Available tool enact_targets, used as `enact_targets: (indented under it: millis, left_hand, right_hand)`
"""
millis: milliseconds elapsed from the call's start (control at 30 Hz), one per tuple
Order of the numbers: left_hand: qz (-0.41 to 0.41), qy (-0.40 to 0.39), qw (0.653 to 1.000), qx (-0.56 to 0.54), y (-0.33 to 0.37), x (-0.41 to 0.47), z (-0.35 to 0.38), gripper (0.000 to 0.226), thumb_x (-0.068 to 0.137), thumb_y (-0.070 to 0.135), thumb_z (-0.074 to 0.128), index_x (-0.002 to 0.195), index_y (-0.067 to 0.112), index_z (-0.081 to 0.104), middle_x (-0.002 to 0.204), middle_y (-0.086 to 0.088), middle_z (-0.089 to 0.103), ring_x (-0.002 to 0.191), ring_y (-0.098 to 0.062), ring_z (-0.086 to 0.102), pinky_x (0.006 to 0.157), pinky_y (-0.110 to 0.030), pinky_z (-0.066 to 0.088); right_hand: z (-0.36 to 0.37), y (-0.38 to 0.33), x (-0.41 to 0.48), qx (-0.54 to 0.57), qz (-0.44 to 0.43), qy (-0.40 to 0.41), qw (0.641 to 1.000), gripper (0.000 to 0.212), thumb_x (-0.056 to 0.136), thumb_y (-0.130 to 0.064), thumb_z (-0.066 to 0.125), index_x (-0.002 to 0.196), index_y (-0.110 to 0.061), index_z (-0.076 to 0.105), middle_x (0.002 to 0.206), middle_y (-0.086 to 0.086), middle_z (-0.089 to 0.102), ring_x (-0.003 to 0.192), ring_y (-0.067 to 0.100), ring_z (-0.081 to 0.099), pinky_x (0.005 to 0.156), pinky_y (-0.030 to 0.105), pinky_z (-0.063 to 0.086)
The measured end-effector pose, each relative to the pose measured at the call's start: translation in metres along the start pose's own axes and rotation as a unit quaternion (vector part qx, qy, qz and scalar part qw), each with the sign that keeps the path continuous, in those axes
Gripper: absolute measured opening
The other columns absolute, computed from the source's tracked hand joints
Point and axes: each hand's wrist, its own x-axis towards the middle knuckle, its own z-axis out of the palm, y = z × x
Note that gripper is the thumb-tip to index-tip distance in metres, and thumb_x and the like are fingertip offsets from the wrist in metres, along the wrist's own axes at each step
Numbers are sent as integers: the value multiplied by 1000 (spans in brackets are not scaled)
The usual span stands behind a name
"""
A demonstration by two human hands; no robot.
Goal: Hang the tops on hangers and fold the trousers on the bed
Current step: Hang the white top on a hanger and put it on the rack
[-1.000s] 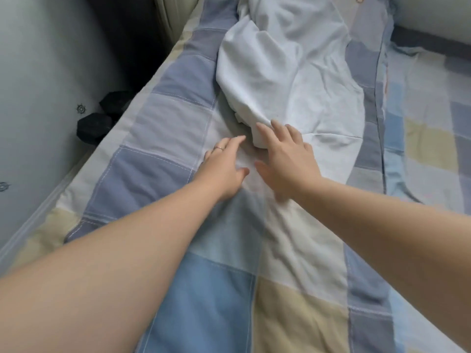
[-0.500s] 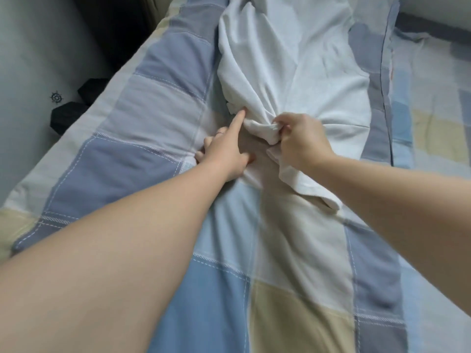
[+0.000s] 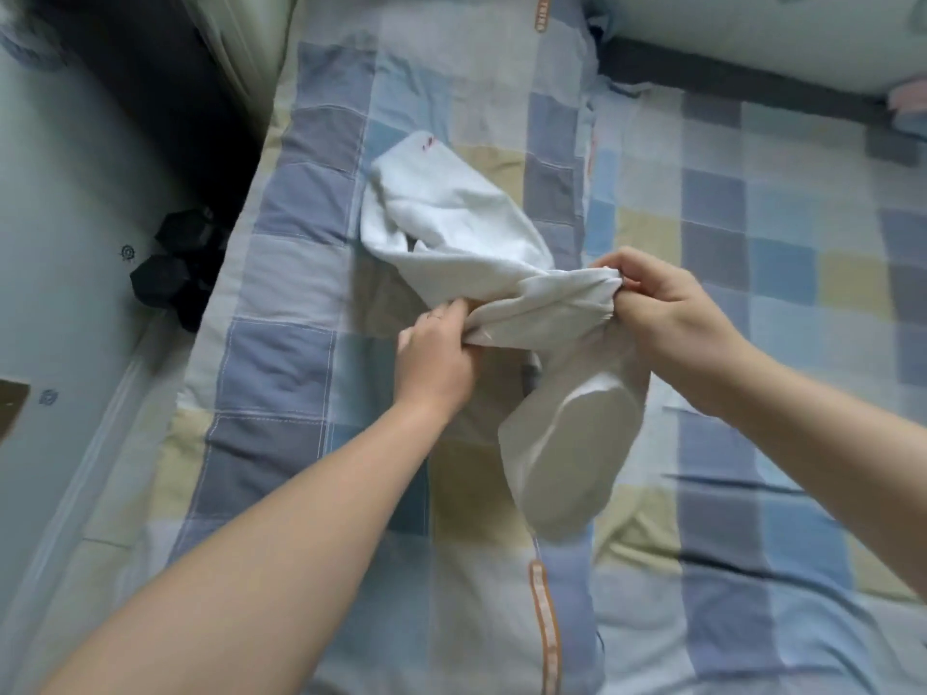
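A white top (image 3: 451,218) lies bunched and partly lifted over the checked bed cover (image 3: 301,373). My left hand (image 3: 436,358) grips a gathered fold of it near the middle. My right hand (image 3: 657,303) pinches another bunched part a little to the right and higher. Between the two hands the cloth is stretched into a twisted band. One loose end hangs down below my right wrist (image 3: 572,443). The far end, with a small red mark, still rests on the bed. No hanger or trousers are in view.
The bed's left edge runs beside a pale floor (image 3: 65,243) where black dumbbells (image 3: 170,273) lie close to the mattress. A pale pillow (image 3: 752,37) lies along the far right. A second checked cover (image 3: 782,293) spreads to the right.
Both hands went from lying flat on the top to gripping it, then lifted and pulled it toward me. The cloth is now gathered off the bed between them.
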Motion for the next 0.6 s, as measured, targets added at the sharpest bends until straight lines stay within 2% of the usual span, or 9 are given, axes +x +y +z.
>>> enact_targets:
  millis: [33, 100, 167, 233, 300, 367, 467, 600]
  left_hand:
    - [-13, -15, 999, -35, 17, -16, -11, 13, 91, 9, 55, 90, 22, 55, 87, -4, 64, 87, -35, 59, 70, -39, 44]
    - [-56, -36, 994, -89, 51, -49, -35, 25, 92, 9, 53, 77, 28, 48, 70, 2, 59, 73, -31, 56, 57, -35, 36]
    - [-83, -42, 989, -114, 83, -78, -55, 29, 92, 9, 50, 70, 27, 45, 66, 6, 55, 71, -29, 54, 56, -35, 32]
    - [-106, -52, 980, -159, 120, -101, -73, 24, 94, 18, 48, 71, 24, 50, 68, 9, 56, 73, -25, 55, 60, -34, 39]
    - [-141, -73, 963, -217, 161, -117, -87, 22, 97, 22, 47, 77, 22, 55, 73, 8, 58, 76, -19, 55, 66, -32, 43]
    - [-179, -120, 944, -249, 201, -132, -96, 23, 98, 16, 49, 77, 19, 57, 75, 3, 58, 75, -17, 55, 67, -30, 45]
    - [-234, -176, 912, -287, 255, -157, -98, 16, 95, 18, 52, 83, 17, 63, 85, -5, 67, 85, -25, 64, 75, -34, 53]
    - [-270, -202, 871, -358, 323, -190, -94, 14, 90, 18, 53, 80, 17, 61, 86, -9, 56, 78, -20, 55, 59, -27, 40]
  right_hand:
    - [-11, -8, -17, 10, 19, 26, 999, 31, 93, 9, 40, 96, -8, 66, 86, 5, 65, 77, 10, 56, 67, 23, 43]
    - [-31, -24, -49, 26, 62, 88, 994, 31, 96, 4, 42, 92, -14, 66, 83, -1, 66, 75, 7, 57, 66, 19, 44]
    - [-49, -33, -81, 35, 105, 143, 983, 28, 98, -1, 45, 97, -18, 66, 85, -3, 66, 78, 8, 57, 63, 14, 45]
    - [-64, -36, -115, 37, 146, 181, 972, 20, 100, -8, 51, 112, -18, 63, 97, -1, 67, 85, 11, 58, 63, 8, 45]
    - [-74, -38, -153, 40, 181, 189, 964, 29, 98, -14, 58, 126, -20, 57, 118, 4, 63, 104, 14, 59, 80, 14, 49]
    - [-78, -40, -199, 49, 192, 175, 964, 34, 95, -16, 65, 127, -21, 56, 129, 3, 59, 119, 17, 55, 99, 30, 48]
    - [-76, -47, -268, 116, 181, 114, 970, 33, 91, -18, 72, 118, -26, 57, 123, 2, 62, 117, 19, 59, 93, 30, 50]
    - [-74, -51, -340, 123, 172, -3, 977, 59, 78, -32, 85, 128, -29, 53, 124, -6, 65, 115, 9, 63, 96, 32, 53]
